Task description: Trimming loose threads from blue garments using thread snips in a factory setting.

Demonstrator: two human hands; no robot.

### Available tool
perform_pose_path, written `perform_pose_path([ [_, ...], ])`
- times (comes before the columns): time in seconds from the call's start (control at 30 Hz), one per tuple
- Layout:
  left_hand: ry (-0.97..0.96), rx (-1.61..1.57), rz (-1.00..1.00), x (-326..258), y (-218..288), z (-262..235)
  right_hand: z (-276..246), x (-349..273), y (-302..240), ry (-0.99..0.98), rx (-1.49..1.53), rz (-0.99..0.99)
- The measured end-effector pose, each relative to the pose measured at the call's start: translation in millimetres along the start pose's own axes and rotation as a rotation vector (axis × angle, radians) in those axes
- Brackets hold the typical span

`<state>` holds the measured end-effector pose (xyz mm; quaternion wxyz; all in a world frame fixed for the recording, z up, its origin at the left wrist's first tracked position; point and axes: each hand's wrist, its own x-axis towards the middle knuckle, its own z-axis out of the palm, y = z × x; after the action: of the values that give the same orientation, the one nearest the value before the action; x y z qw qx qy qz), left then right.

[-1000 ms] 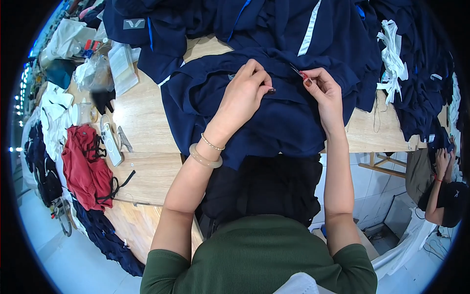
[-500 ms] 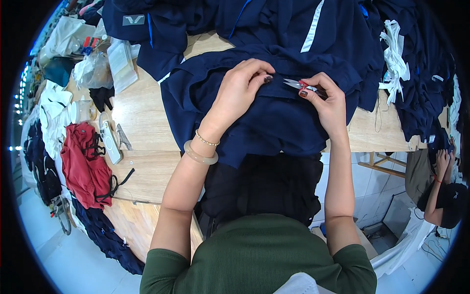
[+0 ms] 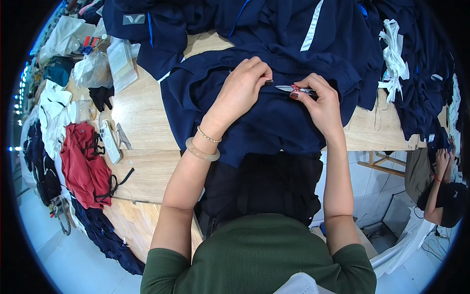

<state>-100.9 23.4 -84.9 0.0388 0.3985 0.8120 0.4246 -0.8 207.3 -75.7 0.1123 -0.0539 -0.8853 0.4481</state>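
Note:
A navy blue garment (image 3: 274, 122) lies bunched over the table edge below both hands. My right hand (image 3: 320, 100) is closed around small thread snips (image 3: 284, 88) with a red part by the fingertips. Their pointed blades lie nearly together and point left toward my other hand. Just left of the tip, my left hand (image 3: 245, 85) rests over the garment, thumb and fingertips pinched together. Whatever sits in that pinch is too small to make out.
More navy garments (image 3: 274, 24) are heaped at the back, with white strips (image 3: 394, 59) to the right. On the left are a phone (image 3: 109, 139), a red garment (image 3: 84, 164) and plastic bags (image 3: 93, 71). Another person's hand (image 3: 443, 161) shows at far right.
My right hand and the snips have shifted slightly left, closer to my left hand, and the blades have come together. My left hand has barely moved.

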Motion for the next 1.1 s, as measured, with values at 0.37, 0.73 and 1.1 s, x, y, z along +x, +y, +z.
perform_pose_path([
  [0.37, 0.014, -0.044, -0.037, 0, 0, 1, 6, 6, -4, -0.012, -0.041, -0.007],
  [0.73, 0.242, -0.266, -0.231, -3, -9, 4, 8, 5, 3, 0.058, 0.17, 0.081],
  [1.1, 0.162, -0.181, -0.211, -14, -11, -2, 8, 0, 17, 0.101, 0.441, 0.196],
])
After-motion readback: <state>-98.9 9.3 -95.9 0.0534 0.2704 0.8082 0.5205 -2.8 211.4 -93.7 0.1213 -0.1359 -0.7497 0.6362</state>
